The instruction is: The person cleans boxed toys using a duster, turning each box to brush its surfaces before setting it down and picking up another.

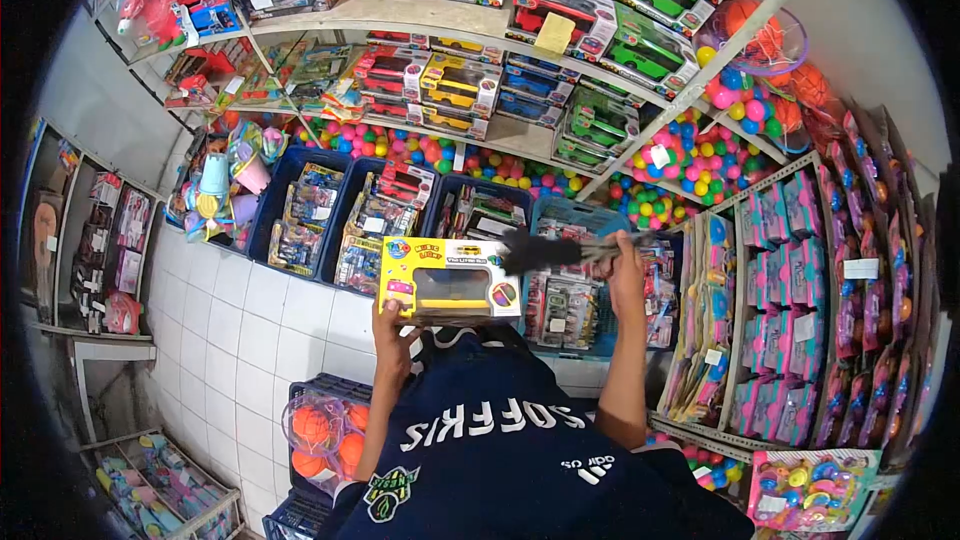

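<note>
My left hand (393,328) grips the lower left corner of a yellow and white toy bus box (450,308), its fingers bent around the edge. The box has a clear window and is held up in front of my chest. My right hand (627,270) is closed around a dark duster (548,252), somewhat blurred. Its dark, fluffy end reaches left to the upper right corner of the box; I cannot tell whether they touch. Below the right hand stands a light blue crate (570,348) of small packaged toys.
Shelves (440,15) with boxed toy buses run across the back, above many colourful plastic balls (400,145). Dark blue crates (262,215) line the floor. Racks of packaged toys (780,280) stand at right. A crate with orange balls (312,425) is at lower left.
</note>
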{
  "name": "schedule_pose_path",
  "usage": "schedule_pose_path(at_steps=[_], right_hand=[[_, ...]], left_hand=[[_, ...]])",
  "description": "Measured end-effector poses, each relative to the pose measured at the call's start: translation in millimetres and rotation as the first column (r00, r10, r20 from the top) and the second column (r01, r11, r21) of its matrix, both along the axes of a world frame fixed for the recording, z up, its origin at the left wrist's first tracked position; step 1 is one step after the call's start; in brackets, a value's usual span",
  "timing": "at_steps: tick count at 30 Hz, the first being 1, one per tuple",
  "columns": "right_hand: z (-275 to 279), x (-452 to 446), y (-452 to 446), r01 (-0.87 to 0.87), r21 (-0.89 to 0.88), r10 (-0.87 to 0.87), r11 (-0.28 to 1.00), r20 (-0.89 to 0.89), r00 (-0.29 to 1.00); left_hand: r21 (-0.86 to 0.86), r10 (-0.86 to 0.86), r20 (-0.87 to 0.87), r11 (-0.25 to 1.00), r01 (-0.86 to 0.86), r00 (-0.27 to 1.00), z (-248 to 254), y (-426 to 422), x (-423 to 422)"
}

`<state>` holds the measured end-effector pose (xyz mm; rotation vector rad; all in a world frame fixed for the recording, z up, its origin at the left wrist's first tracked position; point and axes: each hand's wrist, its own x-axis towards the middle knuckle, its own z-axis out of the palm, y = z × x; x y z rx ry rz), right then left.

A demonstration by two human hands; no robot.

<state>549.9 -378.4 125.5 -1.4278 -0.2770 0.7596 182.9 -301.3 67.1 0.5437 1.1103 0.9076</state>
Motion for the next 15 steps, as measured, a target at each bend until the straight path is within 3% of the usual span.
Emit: schedule_pose_path(at_steps=[3, 7, 9, 13, 15], right_hand=[[2.2, 3.4, -1.9, -0.141, -0.051, 0.140, 0.989, -0.007, 0.990], [2.5, 0.8, -1.4, -0.060, 0.035, 0.061, 0.998, -0.016, 0.998], [4.6, -0.4, -3.9, -0.182, -0.022, 0.182, 0.983, 0.000, 0.983], [-2.9, -6.6, -3.9, -0.058, -0.035, 0.061, 0.998, 0.071, 0.996], [-2.4, -11.3, -5.2, -0.028, 0.024, 0.029, 0.999, -0.014, 0.999]], left_hand=[[0.004, -0.009, 0.015, 1.000, 0.009, 1.000, -2.7, -0.5, -1.2], [0.007, -0.001, 0.009, 1.000, 0.001, 1.000, -4.5, -1.5, 1.4], [0.001, 0.002, -0.003, 1.000, -0.002, 1.000, -3.1, -2.0, 1.5], [0.014, 0.015, -0.008, 1.000, -0.015, 1.000, 2.7, -5.2, 4.8], [0.033, -0.017, -0.023, 0.999, 0.018, 1.000, 5.4, -6.7, 5.4]])
